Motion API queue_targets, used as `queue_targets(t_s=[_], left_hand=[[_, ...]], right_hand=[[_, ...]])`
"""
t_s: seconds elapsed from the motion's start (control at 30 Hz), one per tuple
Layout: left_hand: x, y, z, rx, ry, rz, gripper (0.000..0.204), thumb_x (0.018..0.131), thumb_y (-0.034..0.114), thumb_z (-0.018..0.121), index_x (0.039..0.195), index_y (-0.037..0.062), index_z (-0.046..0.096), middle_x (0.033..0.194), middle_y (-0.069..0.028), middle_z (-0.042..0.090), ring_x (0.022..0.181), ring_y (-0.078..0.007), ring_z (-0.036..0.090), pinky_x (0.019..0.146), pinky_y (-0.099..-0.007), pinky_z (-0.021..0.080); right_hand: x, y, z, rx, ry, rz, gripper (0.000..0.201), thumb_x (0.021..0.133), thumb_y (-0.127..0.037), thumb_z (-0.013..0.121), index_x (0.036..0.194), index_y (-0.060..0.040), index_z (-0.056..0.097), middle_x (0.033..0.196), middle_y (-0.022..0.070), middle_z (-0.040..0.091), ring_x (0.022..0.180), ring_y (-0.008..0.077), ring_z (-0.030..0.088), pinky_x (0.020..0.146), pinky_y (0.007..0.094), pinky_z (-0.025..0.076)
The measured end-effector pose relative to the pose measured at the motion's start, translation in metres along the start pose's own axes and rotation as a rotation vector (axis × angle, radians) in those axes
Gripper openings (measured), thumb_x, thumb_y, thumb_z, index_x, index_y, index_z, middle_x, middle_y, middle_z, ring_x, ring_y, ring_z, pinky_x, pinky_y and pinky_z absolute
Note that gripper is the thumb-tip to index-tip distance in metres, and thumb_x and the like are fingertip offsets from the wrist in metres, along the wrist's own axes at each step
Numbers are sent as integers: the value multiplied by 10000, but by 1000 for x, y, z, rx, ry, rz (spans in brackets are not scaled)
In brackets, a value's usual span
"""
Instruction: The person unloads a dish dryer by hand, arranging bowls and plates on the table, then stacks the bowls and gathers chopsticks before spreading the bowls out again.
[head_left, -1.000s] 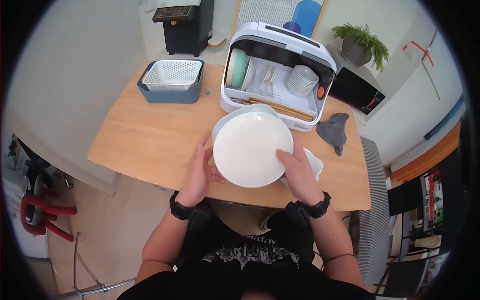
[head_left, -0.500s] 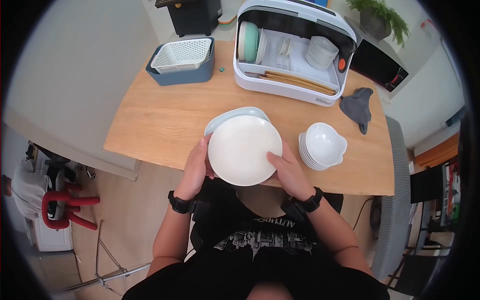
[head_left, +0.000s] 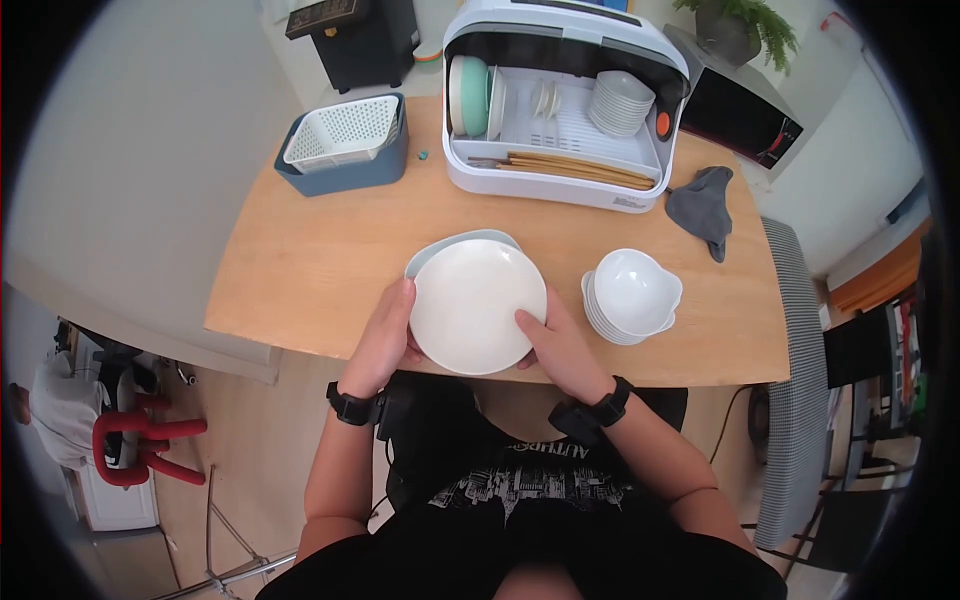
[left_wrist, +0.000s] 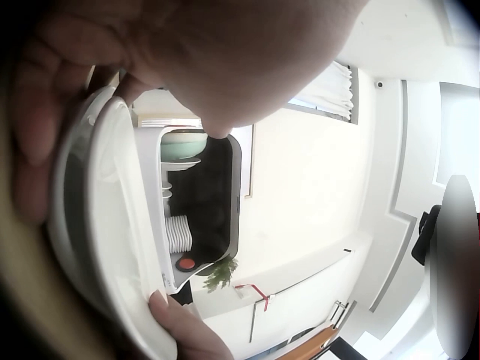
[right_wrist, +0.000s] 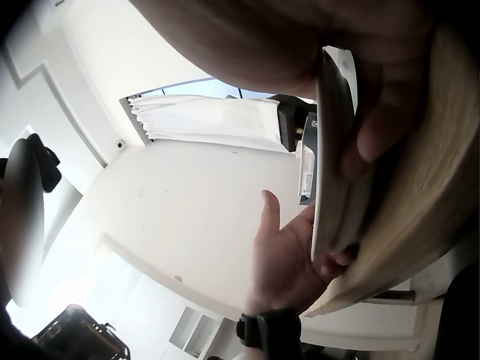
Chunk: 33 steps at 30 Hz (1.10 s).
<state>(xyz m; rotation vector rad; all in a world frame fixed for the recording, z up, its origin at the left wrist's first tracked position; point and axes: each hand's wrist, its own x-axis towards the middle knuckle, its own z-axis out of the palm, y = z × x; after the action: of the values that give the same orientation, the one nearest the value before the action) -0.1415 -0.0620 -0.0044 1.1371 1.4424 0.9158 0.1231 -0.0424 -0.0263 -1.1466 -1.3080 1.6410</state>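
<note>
Both hands hold a round white plate [head_left: 478, 308] over the table's front part, with a pale blue-grey dish [head_left: 428, 258] under it, its rim showing at the far left. My left hand [head_left: 382, 338] has its fingers curled beneath the left edge; its thumb stands up beside the rim in the right wrist view. The right hand [head_left: 560, 345] grips the right edge, thumb on the plate's upper face and fingers underneath. In the left wrist view the two stacked pieces [left_wrist: 120, 217] appear edge-on. A stack of white eared bowls [head_left: 632, 292] stands right of the right hand.
Behind stands an open white dish cabinet [head_left: 540, 185] with plates, bowls and wooden chopsticks [head_left: 580, 168]. A blue basin [head_left: 345, 180] holding a white basket [head_left: 340, 130] is at back left. A grey cloth [head_left: 702, 208] lies right, near a microwave [head_left: 745, 115].
Both hands have brought the plate and dish down and left, away from the cabinet and nearer the table's front edge. The bowl stack, partly hidden behind the right hand before, now shows fully.
</note>
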Motion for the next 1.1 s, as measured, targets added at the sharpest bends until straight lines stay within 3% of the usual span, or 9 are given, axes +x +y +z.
queue_targets(t_s=[0.33, 0.53, 0.6, 0.63, 0.7, 0.8, 0.93, 1.0, 1.1], left_hand=[[5, 6, -5, -48, 9, 47, 652, 1179, 568, 348, 1410, 2, 574, 969, -58, 697, 721, -85, 680, 584, -229, 550], [9, 8, -12, 18, -90, 131, 646, 1162, 575, 397, 1392, 8, 605, 928, -36, 698, 701, -80, 672, 556, -213, 519], [14, 1, -15, 4, -87, 137, 602, 1163, 484, 474, 1269, -84, 646, 1288, -133, 602, 757, -130, 714, 600, -251, 582], [14, 0, -17, -7, -81, 142, 602, 1163, 484, 474, 1269, -84, 646, 1288, -133, 602, 757, -130, 714, 600, -251, 582], [13, 1, -19, -24, -117, 122, 607, 1156, 472, 504, 1280, -105, 645, 1399, -149, 524, 767, -144, 723, 605, -257, 587], [16, -6, -20, -35, -83, 121, 595, 1154, 464, 517, 1327, -90, 646, 1370, -147, 548, 773, -145, 727, 609, -263, 591], [18, -14, -23, -32, -59, 101, 589, 1157, 456, 513, 1345, -85, 648, 1401, -158, 549, 760, -149, 728, 617, -265, 596], [15, -10, -25, -65, -83, 102, 590, 1159, 449, 513, 1371, -87, 639, 1443, -165, 546, 754, -154, 735, 624, -266, 602], [16, -16, -24, -99, -42, 90, 575, 1160, 432, 519, 1378, -86, 638, 1455, -155, 552, 752, -158, 742, 622, -265, 604]], right_hand=[[4, -5, 4, -75, 43, 0, 648, 1099, -103, 561, 1676, -38, 273, 1461, 175, 552, 891, 182, 715, 551, 282, 608], [-1, -14, 7, -260, 65, 20, 622, 1087, -84, 565, 1644, -15, 295, 1549, 238, 381, 915, 249, 715, 549, 283, 604], [-3, -17, 7, -349, 35, 33, 626, 1085, -74, 558, 1641, -12, 278, 1549, 259, 350, 920, 257, 713, 571, 287, 619], [-5, -16, 7, -361, 30, 30, 626, 1085, -74, 558, 1641, -12, 278, 1549, 259, 350, 920, 257, 713, 571, 287, 619], [-6, -10, 7, -368, 94, -61, 581, 1100, -72, 547, 1619, 14, 302, 1367, 198, 557, 726, 151, 688, 595, 284, 623], [-4, -5, 5, -189, 95, 40, 582, 1091, -53, 522, 1603, 31, 259, 1401, 239, 516, 733, 186, 697, 594, 288, 636], [-15, -19, 11, -152, 163, 41, 563, 1084, -34, 484, 1584, 36, 236, 1326, 210, 572, 691, 163, 687, 571, 278, 627], [-20, -24, 11, -145, 213, -45, 564, 1077, -40, 453, 1597, 15, 241, 1287, 174, 598, 666, 105, 636, 511, 250, 552], [-32, -42, 12, -150, 261, -161, 538, 1068, -45, 439, 1579, 10, 280, 1280, 163, 605, 662, 91, 624, 481, 228, 511]])
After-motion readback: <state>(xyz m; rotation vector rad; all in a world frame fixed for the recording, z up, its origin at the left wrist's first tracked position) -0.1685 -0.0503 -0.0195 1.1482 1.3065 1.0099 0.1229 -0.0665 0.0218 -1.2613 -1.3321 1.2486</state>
